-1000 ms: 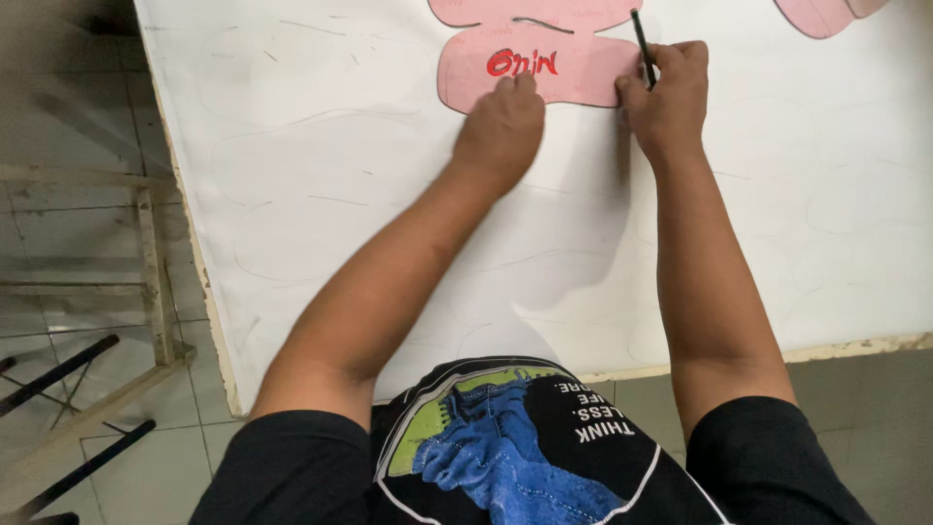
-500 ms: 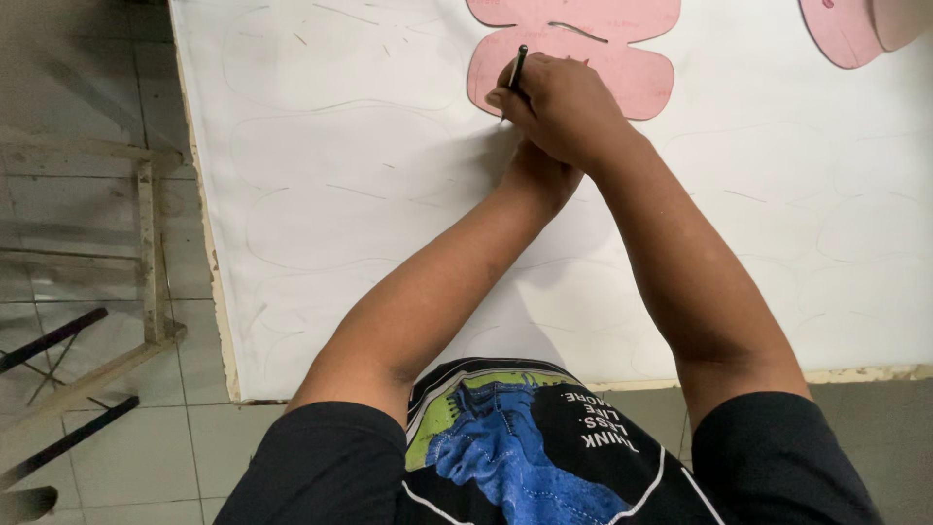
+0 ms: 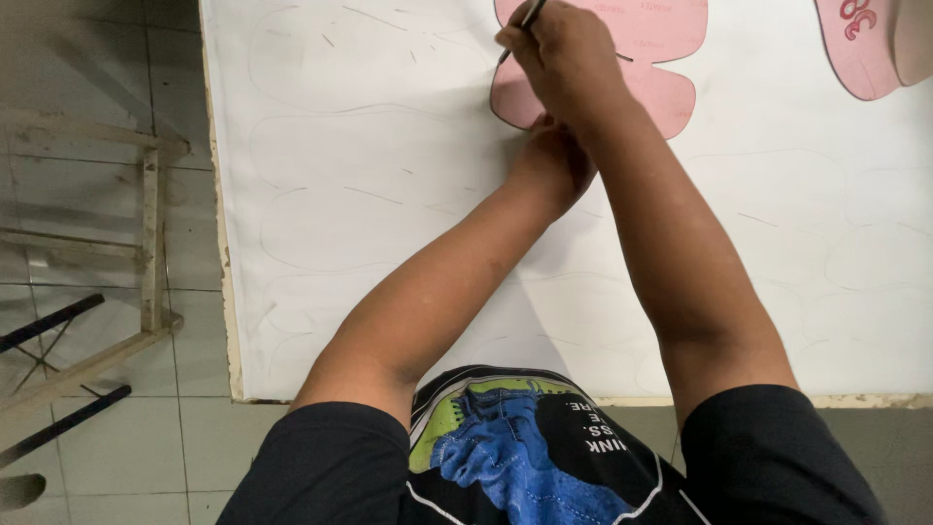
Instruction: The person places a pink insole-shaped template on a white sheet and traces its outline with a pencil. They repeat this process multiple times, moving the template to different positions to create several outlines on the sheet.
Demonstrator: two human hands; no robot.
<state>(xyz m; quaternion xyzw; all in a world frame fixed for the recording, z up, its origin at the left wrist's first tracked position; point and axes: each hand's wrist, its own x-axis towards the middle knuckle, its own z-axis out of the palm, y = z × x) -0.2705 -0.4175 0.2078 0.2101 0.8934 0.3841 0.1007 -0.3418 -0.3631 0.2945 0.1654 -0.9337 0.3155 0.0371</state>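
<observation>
Pink template [image 3: 671, 58], flat and thin with a lobed sole-like outline, lies on the white sheet [image 3: 389, 194] at the far middle of the table, partly under both hands. It looks like stiff card or thin foam: light, easy to slide, so probably needs pressing flat from above rather than gripping; to lift it, an edge lobe would be the spot to pinch. Right hand [image 3: 569, 63] crosses over the left, fingers pinched around a thin dark pen [image 3: 530, 15], tip down at the template's left edge. Left hand [image 3: 554, 160] sits under the right forearm, at the template's lower left edge, apparently pressing it down; fingers mostly hidden, so cannot tell if spread or closed. The pen is slim, rigid, light, held low near the tip. White sheet is matte, smooth, large, covers the tabletop, carries many faint dark traced outlines of the same sole shape in rows; looks soft and bendable, likely foam or rubber sheet, though material is a guess. Its near edge shows a rough tan board edge [image 3: 875, 401] beneath. Second pink piece [image 3: 860, 49] with a red mark at the far right, well apart from the hands. Left of the table: pale wooden frame [image 3: 151, 243] on grey tiled floor [image 3: 126, 447], dark metal rods [image 3: 53, 321] nearby. Person wears a black shirt [image 3: 525, 457] with a blue and green print.
</observation>
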